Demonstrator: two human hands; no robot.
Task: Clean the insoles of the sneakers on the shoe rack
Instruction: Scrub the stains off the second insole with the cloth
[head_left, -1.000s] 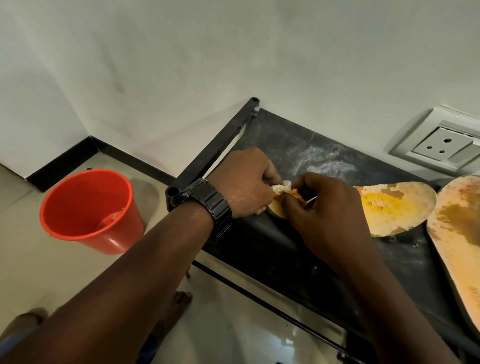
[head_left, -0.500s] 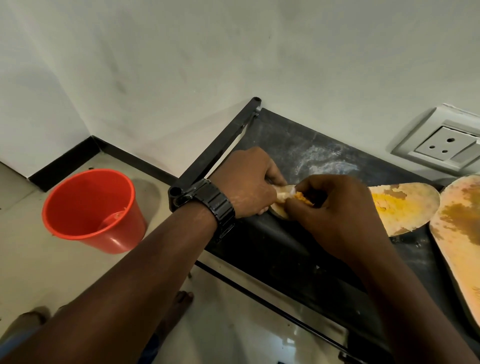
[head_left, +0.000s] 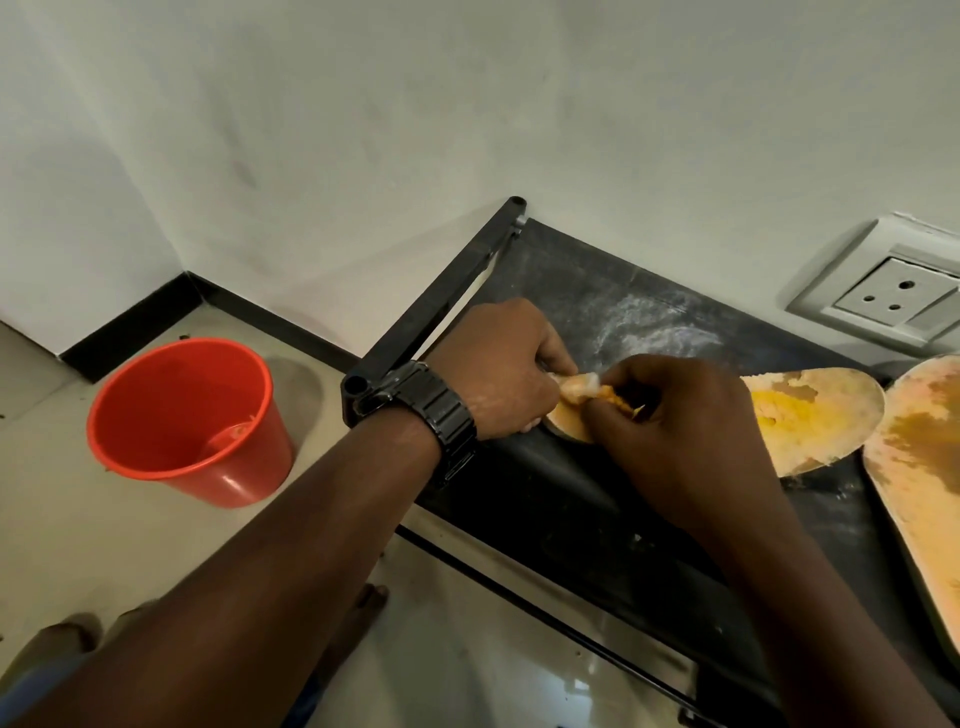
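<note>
White wall (head_left: 363, 130) fills the upper half of my head view, meeting a pale tiled floor (head_left: 130, 530) along a black skirting (head_left: 135, 327). Against that wall stands the shoe rack (head_left: 597, 499), its black top shelf dusted with a whitish powdery smear (head_left: 649, 327) near the back edge. On this shelf lies the insole (head_left: 815, 415), flat, with its heel end toward the rack's left end and its yellow-stained, patchy face turned up. My left hand (head_left: 511, 371), with a dark wristwatch (head_left: 441, 415) on the wrist, has its fingers curled and grips the heel end of the insole close to the left end of the shelf. My right hand (head_left: 675, 415) is curled too, its fingertips pinching a small whitish wad (head_left: 584, 387) that is stained orange and pressed on the insole's heel, right against the left hand's fingers. Whether the wad is cloth or tissue I cannot tell. A second insole (head_left: 930, 452), also blotched orange and brown, lies just beside the first at the shelf's right end and runs out of view. On the wall above it sits a white socket (head_left: 893, 296). Down on the floor, left of the rack and apart from it, stands an orange-red bucket (head_left: 244, 478), upright.
</note>
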